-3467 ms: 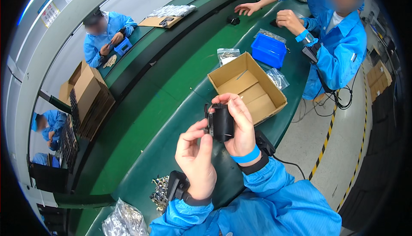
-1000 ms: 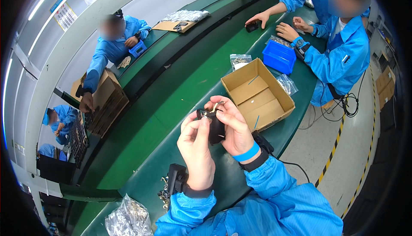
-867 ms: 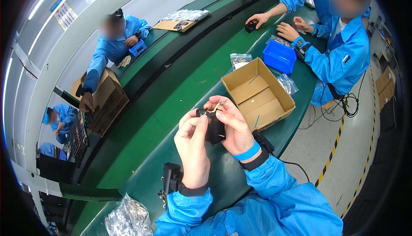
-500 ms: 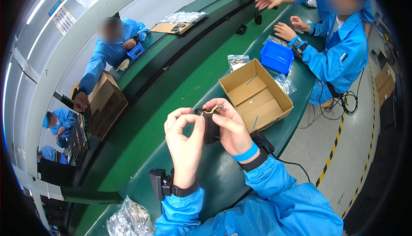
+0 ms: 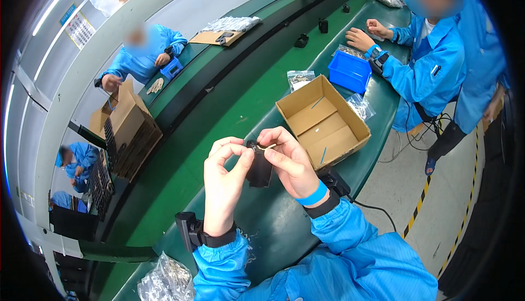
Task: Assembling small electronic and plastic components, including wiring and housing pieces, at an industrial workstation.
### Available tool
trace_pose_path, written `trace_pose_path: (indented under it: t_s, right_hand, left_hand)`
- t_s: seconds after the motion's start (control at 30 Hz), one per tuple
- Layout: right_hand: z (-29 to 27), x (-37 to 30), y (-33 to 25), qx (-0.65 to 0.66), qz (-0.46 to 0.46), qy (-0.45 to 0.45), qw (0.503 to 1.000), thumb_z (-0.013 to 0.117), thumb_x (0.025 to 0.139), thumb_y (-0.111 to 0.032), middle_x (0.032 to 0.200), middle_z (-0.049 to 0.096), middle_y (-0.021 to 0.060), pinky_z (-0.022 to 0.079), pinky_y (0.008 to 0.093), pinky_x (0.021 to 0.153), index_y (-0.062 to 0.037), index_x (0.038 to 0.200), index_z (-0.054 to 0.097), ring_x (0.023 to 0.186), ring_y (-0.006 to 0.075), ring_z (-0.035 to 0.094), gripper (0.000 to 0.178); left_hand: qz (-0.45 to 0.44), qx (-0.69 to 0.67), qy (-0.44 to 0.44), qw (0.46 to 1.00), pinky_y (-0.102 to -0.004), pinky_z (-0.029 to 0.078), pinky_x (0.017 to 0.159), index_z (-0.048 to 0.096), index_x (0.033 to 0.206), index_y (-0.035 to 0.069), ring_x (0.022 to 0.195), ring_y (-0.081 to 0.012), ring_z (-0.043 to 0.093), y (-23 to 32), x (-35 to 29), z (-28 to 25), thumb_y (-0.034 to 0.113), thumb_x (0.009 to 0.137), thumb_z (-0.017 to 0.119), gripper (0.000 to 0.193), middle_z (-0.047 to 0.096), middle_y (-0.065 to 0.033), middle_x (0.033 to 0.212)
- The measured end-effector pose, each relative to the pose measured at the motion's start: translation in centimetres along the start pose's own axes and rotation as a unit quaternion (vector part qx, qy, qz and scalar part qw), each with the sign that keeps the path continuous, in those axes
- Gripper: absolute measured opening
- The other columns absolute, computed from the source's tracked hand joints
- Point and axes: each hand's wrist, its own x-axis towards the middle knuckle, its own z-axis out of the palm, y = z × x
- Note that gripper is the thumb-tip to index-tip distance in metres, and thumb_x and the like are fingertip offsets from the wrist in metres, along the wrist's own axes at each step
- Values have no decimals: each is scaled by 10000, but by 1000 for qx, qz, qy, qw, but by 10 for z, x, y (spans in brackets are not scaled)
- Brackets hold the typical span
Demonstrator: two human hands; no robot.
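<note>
A small black plastic part [image 5: 259,169] is held up in front of me over the green workbench [image 5: 273,230]. My right hand [image 5: 290,164] grips it from the right, with a thin light pin or wire at its fingertips near the part's top. My left hand [image 5: 223,183] pinches the part's upper left edge with thumb and forefinger. Both wrists carry black bands, and blue sleeves cover my forearms.
An open cardboard box [image 5: 324,121] stands just beyond my hands, a blue bin [image 5: 350,71] and clear bags behind it. A bag of small metal parts [image 5: 164,282] lies at lower left. A co-worker in blue [image 5: 432,65] works at right; others sit across the green conveyor [image 5: 219,109].
The hands stay raised with the black part; my left hand has shifted from cupping it to pinching its top edge. My head view has drifted, and the co-workers moved their arms.
</note>
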Motion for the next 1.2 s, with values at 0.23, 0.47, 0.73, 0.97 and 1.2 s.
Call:
trace_pose_path:
  t_s: [0.23,0.47,0.73,0.97,1.2]
  right_hand:
    - [-3,0,0,-8,11,-26,1000,610,906,-80,1067,516,17,423,260,905,-37,1123,544,1016,101,507,231]
    - [-9,0,1,-72,-39,-39,996,624,901,-67,1186,395,56,426,279,928,2,1074,564,1046,119,492,196]
    - [-10,2,-4,-75,-27,-56,995,617,900,-54,1175,400,53,419,286,945,-18,1043,568,1067,126,482,156]
    - [-7,0,-3,-56,-4,-52,997,617,904,-60,1196,412,59,412,292,965,-9,1101,559,1089,132,483,212]
    - [-8,0,-2,-83,-8,-70,994,616,908,-71,1207,411,61,415,294,972,-8,1116,571,1129,139,480,222]
  left_hand:
    - [-39,-54,-52,996,-323,419,903,655,794,9,991,-179,562,0,6,-5,156,837,694,158,604,-76,1030]
    - [6,-20,-32,999,-330,419,908,625,793,6,991,-182,558,-4,2,2,130,852,677,147,602,-72,1015]
    - [36,5,-23,999,-345,417,922,615,798,10,1014,-196,549,-1,4,0,126,856,673,142,581,-73,1017]
    - [69,28,7,997,-362,392,964,604,800,19,1059,-207,537,-2,-1,5,113,852,672,128,566,-79,1029]
    - [25,-32,14,999,-353,396,951,600,803,24,1048,-216,538,4,-4,2,100,826,685,117,563,-81,1040]
